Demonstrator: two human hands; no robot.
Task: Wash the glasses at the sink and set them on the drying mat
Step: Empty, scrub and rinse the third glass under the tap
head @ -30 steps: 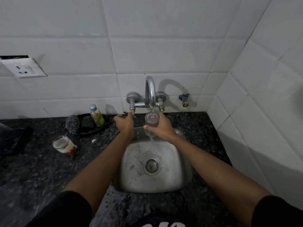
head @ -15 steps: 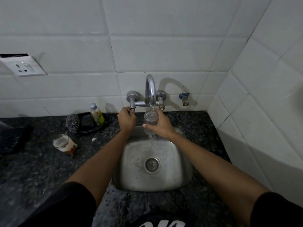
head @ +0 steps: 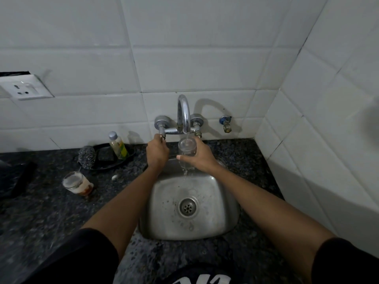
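Observation:
My right hand (head: 200, 156) holds a clear glass (head: 186, 148) upright under the spout of the chrome tap (head: 183, 113), above the back of the steel sink (head: 217, 218). Water runs into the glass and spills from it down into the basin. My left hand (head: 156, 152) is closed around the tap's left handle (head: 162, 136). A second glass (head: 76, 183), dirty with white and brown residue, stands on the dark counter left of the sink. At the far left edge lies a dark mat (head: 15, 179), only partly in view.
A black dish (head: 114, 158) at the back left carries a steel scrubber (head: 87, 156), a dark sponge and a small bottle (head: 118, 145). A small valve (head: 225, 124) sticks out right of the tap. Tiled walls close the back and right. A wall socket (head: 24, 88) sits upper left.
My left hand has moved up from beside the handle and closed on the tap's left handle. The glass stays under the spout and water keeps running.

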